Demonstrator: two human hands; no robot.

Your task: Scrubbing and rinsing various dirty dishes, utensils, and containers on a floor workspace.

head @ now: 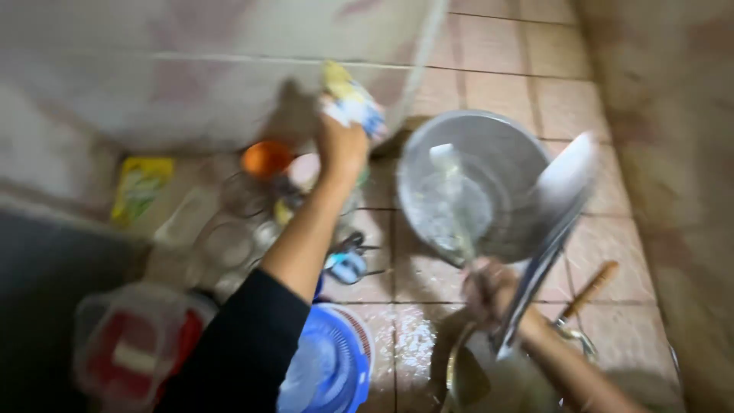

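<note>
Head view, blurred by motion, looking down at tiled floor (505,84). Left hand (342,145) raised, closed around a yellow, white and blue sponge-like thing (353,101), black sleeve (245,344) below it. Right hand (493,294) low at right, gripping a long flat metal utensil (550,229) angled up and right; exact finger position too blurred to tell. Round metal basin (489,160) on floor just behind utensil, white ladle-like piece (451,191) standing in it. Blue plastic strainer (332,359) near bottom centre. Orange cup (265,158) and clear glassware (229,245) left of left arm, yellow packet (141,187) further left. Clear container with red contents (134,344) bottom left. Wooden-handled tool (589,291) lying right of right wrist.
</note>
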